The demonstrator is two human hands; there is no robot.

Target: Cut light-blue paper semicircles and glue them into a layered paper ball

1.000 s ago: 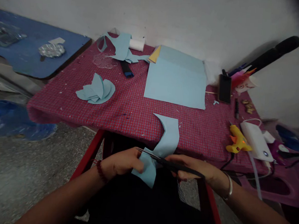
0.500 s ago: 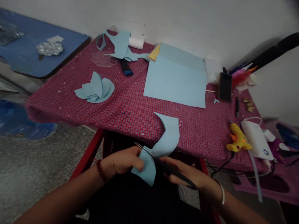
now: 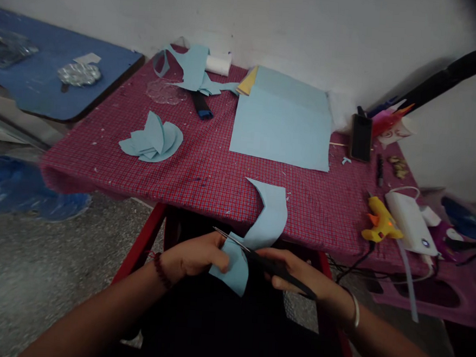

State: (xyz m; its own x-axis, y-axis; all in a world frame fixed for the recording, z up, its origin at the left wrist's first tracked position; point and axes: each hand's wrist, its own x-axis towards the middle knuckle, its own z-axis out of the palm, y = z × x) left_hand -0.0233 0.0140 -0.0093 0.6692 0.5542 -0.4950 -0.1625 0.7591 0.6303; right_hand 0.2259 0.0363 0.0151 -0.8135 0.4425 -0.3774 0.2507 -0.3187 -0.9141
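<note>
Between thumb and fingers, my left hand grips a small piece of light blue paper above my lap. My right hand is closed round the black handles of a pair of scissors. The thin metal blades point left and lie across the top of the held paper, the tips close to my left fingers. Beyond the blades, a curved light blue paper strip reaches up onto the table edge. Whether it is still joined to the held piece is hard to tell.
On the red checked tablecloth lie a large blue sheet, a pile of cut blue pieces and paper scraps. At the right are a yellow glue gun, a white power box and a phone.
The view has shifted very slightly. Both hands, the scissors and the paper stay in almost the same place.
</note>
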